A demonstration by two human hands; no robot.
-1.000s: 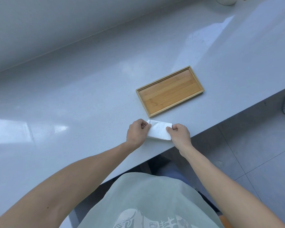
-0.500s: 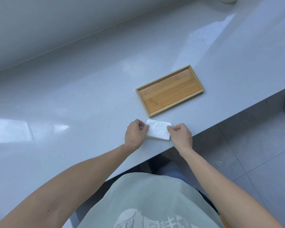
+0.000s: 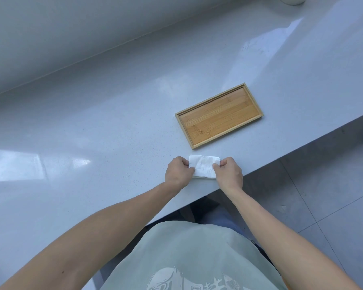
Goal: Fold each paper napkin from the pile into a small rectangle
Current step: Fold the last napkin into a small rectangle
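- Nearest me I see a pale green shirt and both bare forearms reaching onto the grey desk.
- My left hand has its fingers curled, pinching the left edge of the folded white napkin.
- My right hand pinches the napkin's right edge the same way.
- The napkin lies near the desk's front edge.
- Just beyond it sits an empty bamboo tray, apart from it.

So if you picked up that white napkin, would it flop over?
Probably. The paper napkin looks thin and crinkled, so it would likely droop where unsupported. Folded into layers, it may hold its shape a little better. It is probably very light: the left hand and right hand pinch only its ends.
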